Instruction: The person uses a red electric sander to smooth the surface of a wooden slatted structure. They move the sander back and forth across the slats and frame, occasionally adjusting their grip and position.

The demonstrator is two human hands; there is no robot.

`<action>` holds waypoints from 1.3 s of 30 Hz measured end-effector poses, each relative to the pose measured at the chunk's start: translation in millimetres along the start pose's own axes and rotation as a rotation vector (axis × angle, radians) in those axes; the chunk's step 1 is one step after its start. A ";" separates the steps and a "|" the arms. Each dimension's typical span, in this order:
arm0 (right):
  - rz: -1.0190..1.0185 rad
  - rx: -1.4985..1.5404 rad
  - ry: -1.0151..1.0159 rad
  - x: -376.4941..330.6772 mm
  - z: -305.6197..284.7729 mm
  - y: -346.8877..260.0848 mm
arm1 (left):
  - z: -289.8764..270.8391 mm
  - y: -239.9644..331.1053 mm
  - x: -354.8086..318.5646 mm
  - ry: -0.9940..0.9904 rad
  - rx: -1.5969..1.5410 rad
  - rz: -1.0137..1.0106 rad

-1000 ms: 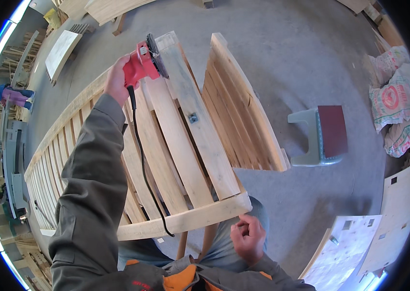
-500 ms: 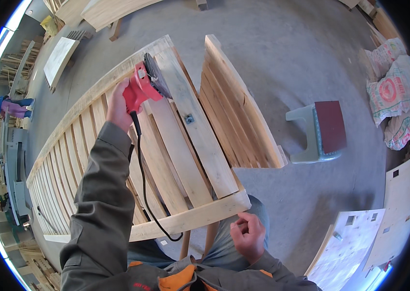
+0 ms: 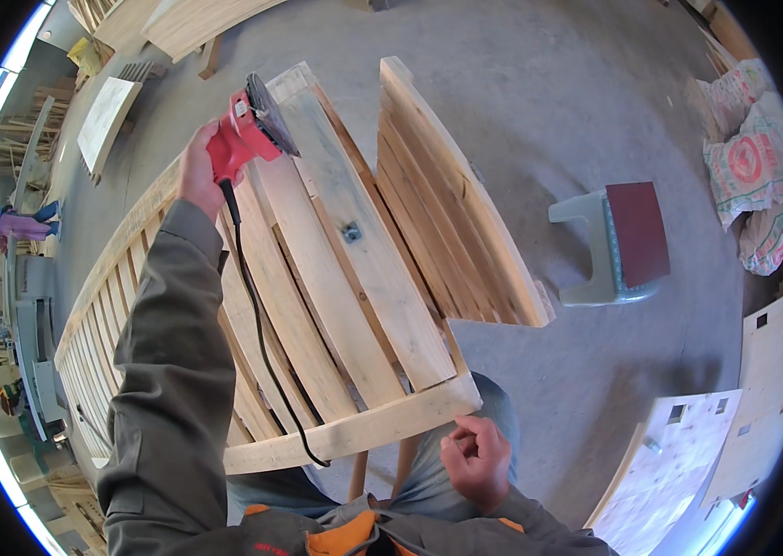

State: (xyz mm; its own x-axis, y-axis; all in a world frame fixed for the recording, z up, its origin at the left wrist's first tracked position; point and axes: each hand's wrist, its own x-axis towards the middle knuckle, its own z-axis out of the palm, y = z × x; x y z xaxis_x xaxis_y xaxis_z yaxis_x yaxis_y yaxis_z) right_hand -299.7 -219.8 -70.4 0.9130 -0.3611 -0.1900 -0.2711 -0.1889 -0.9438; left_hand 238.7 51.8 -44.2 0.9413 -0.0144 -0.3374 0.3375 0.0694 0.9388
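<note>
My left hand (image 3: 197,171) grips the body of a red electric sander (image 3: 241,139) at the far end of a slatted wooden frame (image 3: 378,422). The sander is tilted, its dark round pad (image 3: 271,113) turned toward the right. From its rear a black cord (image 3: 257,306) runs back across the slats and over the near rail. Beside the frame's near right corner, above my thigh, my right hand (image 3: 478,461) is curled into a loose fist, with nothing visible in it. A bolt-like metal fitting (image 3: 351,232) sits on the broad outer slat.
A second slatted wooden panel (image 3: 456,204) stands right of the frame. Farther right are a plastic stool (image 3: 591,246) with a dark red board (image 3: 637,233), white sacks (image 3: 753,167) and plywood sheets (image 3: 674,454). At far left, a person (image 3: 16,225) is near a machine (image 3: 35,334).
My left hand has moved the sander left and slightly away, and its pad has tipped up more. The cord has shifted left with it. My right hand remains near the corner, still curled.
</note>
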 end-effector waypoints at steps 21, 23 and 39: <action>-0.068 -0.067 -0.001 2.7 9.9 -2.5 | 5.7 13.1 -8.4 0.024 0.028 -0.082; -0.058 -0.072 0.000 4.2 10.1 -4.9 | 6.7 11.2 -11.1 -0.002 0.020 -0.068; -0.024 -0.044 -0.006 2.2 11.5 -1.9 | 1.7 17.4 -0.4 0.036 0.052 -0.070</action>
State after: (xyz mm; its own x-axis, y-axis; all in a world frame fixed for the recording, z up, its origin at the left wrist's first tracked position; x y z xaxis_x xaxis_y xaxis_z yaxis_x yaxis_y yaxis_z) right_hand -293.7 -209.7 -72.1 0.9214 -0.3500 -0.1690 -0.2620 -0.2380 -0.9353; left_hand 244.2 51.3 -27.6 0.9148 0.0184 -0.4036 0.4033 0.0173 0.9149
